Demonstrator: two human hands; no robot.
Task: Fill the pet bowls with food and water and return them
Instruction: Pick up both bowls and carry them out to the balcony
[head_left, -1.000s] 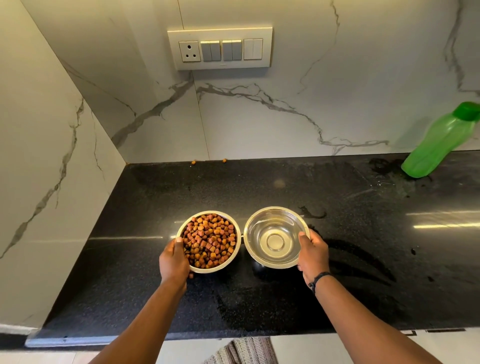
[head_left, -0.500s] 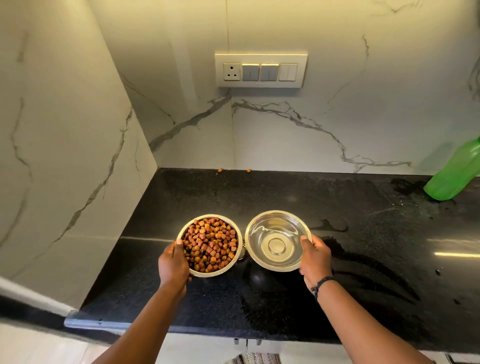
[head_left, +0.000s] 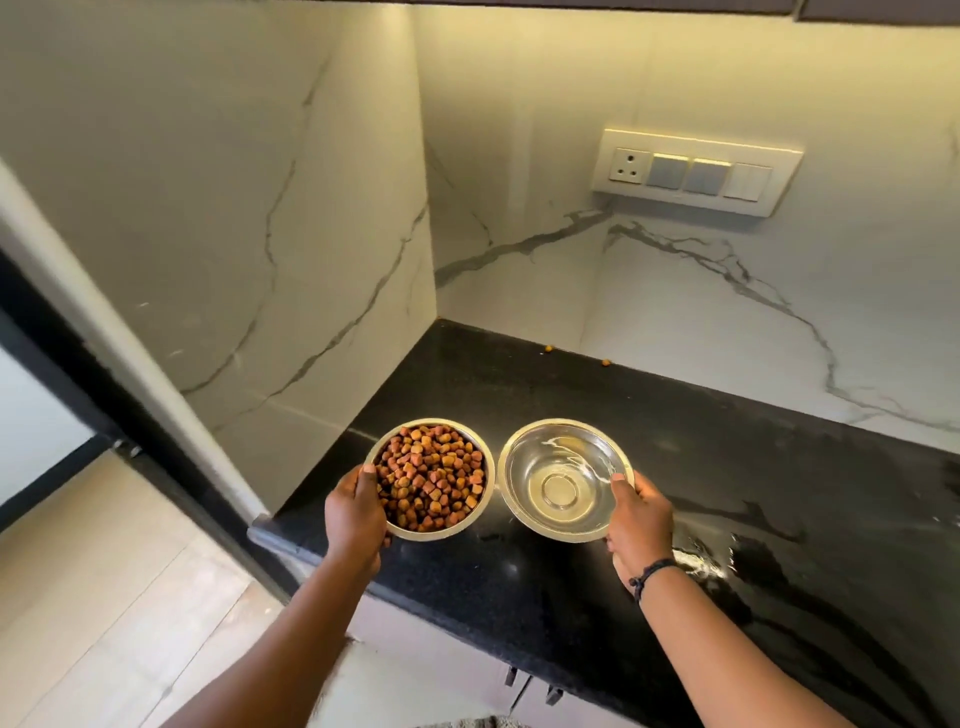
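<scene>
Two steel pet bowls hang side by side over the left corner of the black counter (head_left: 597, 597). The left bowl (head_left: 457, 527) is heaped with brown kibble (head_left: 431, 483); my left hand (head_left: 356, 519) grips its near-left rim, thumb over the edge. The right bowl (head_left: 524, 457) holds clear water that ripples; my right hand (head_left: 641, 522) grips its right rim. Both bowls appear lifted off the counter, held level and apart by a small gap.
Marble walls close the corner at the back and left. A switch plate (head_left: 696, 171) sits on the back wall. Two stray kibbles (head_left: 605, 362) lie at the counter's back edge. A dark door frame (head_left: 104, 400) and pale floor (head_left: 104, 597) lie to the left.
Both bowls have risen from the counter and shifted left toward its corner. The view has swung left, so the green bottle is out of sight and the floor shows.
</scene>
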